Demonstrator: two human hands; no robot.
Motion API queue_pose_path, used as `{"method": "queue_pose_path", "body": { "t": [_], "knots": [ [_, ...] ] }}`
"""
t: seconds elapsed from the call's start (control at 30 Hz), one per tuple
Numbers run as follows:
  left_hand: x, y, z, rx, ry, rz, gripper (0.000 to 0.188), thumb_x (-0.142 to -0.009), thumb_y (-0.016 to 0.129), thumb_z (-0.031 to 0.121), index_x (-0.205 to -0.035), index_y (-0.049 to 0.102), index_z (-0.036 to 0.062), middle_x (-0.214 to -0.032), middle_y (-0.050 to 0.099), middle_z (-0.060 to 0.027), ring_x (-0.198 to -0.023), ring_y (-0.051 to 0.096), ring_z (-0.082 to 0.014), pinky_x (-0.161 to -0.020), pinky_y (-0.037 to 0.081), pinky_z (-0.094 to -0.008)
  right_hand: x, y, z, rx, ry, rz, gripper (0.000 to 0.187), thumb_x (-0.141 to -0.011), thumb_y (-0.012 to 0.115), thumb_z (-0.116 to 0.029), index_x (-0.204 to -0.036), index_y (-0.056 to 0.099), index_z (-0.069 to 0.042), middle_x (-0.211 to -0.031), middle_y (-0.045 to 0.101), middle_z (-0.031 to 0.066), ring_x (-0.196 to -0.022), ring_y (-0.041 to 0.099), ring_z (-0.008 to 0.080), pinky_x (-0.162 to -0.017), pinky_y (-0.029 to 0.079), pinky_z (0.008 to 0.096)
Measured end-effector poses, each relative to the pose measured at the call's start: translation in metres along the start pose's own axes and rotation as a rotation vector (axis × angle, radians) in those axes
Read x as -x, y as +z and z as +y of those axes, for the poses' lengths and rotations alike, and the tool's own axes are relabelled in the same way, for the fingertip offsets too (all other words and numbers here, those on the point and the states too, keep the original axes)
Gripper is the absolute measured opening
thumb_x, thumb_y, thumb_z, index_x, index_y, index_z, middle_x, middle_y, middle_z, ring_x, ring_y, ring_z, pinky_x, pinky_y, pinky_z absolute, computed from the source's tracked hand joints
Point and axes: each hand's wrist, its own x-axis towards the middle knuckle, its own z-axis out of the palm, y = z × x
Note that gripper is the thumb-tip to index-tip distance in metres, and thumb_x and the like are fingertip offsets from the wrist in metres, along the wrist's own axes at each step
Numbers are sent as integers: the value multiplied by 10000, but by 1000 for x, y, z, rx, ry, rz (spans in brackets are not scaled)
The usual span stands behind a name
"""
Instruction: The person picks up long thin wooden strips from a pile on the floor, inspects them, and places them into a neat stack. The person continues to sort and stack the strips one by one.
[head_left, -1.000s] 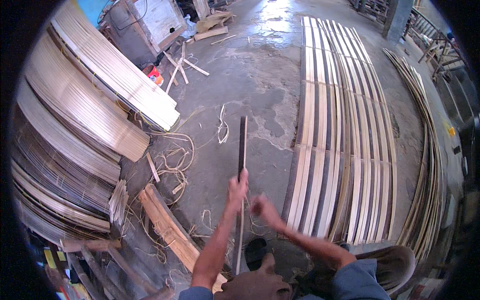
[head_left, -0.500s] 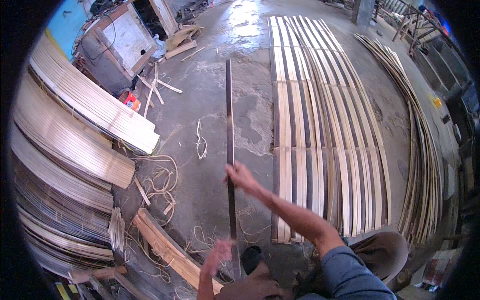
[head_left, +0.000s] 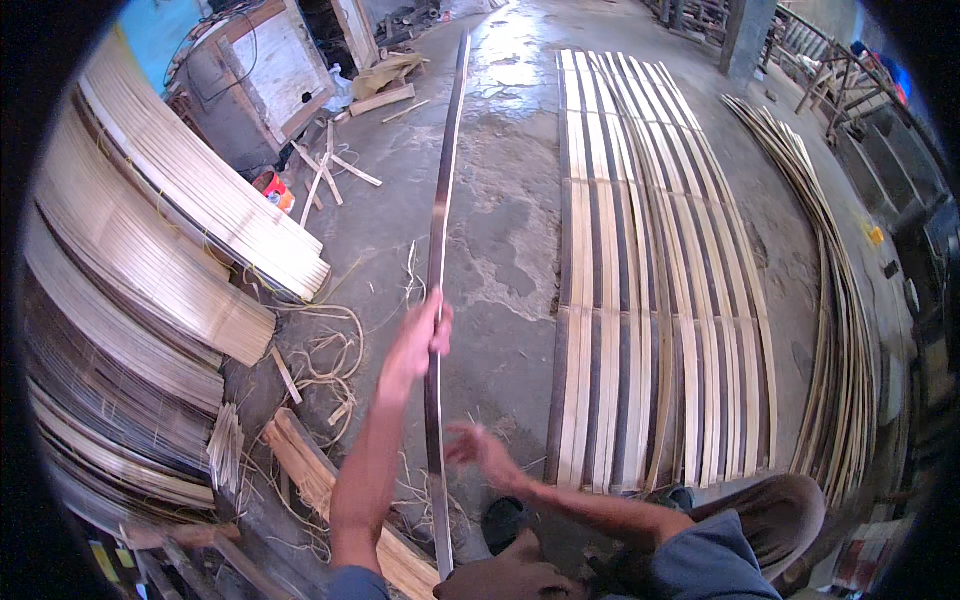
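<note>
My left hand (head_left: 420, 338) is closed around a long, thin bamboo strip (head_left: 435, 410), dark on its face with a pale edge. The strip stands lengthwise in front of me, its far end high in the view and its near end by my legs. Lower down, my right hand (head_left: 485, 458) is just right of the strip, fingers apart and holding nothing; its fingertips come close to the strip. To the right, many similar strips (head_left: 600, 345) lie side by side on the floor in pale and dark rows.
Bundles of slats (head_left: 215, 180) are stacked along the left. A wooden beam (head_left: 310, 475) and loose cord (head_left: 345, 350) lie near my left side. Farther off are a red tin (head_left: 272, 190) and an old cabinet (head_left: 245, 85). A long strip bundle (head_left: 835, 300) lies far right.
The strip has slid away from me, its far end now higher in view. My left hand moved forward and took hold of it; my right hand let go and came back nearer.
</note>
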Motion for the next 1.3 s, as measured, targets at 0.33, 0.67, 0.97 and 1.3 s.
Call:
{"method": "queue_pose_path", "body": {
  "t": [0.33, 0.67, 0.97, 1.3],
  "knots": [
    [4, -9, -29, -307, 372, 163, 525, -1012, 385, 490, -1269, 516, 52, -1178, 562, -31, -1147, 486, -131, -981, 401, -318, -96, 11, -80, 100, -284, 459, 304, -1044, 364, -330, -938, 492, -75, -667, 500, 8, -502, 490, 95, -441, 415, 261],
    [303, -22, -300, -205, -325, 87, 600, -944, 534, 479, -1365, 445, 61, -1201, 611, -115, -1050, 600, -233, -893, 497, -392, -190, -90, -74, 267, -57, 706, 316, -1017, 403, -341, -897, 499, -65, -632, 498, 23, -489, 483, 111, -435, 424, 292],
    [295, 27, -230, -139, 58, 493, 391, -940, 605, 315, -1188, 567, 16, -862, 645, -67, -754, 631, -168, -696, 527, -281, -212, -65, -174, 399, -353, 705, 340, -1019, 401, -322, -832, 489, -52, -597, 493, 27, -489, 504, 128, -434, 409, 311],
    [152, 19, -180, -88, -177, 90, 306, -965, 561, 344, -864, 611, 60, -586, 469, 46, -483, 422, -50, -432, 321, -228, -144, -151, -110, 680, -136, 428, 449, -1008, 420, -450, -968, 577, -31, -855, 592, 61, -724, 538, 130, -631, 467, 305]
  ]
}}
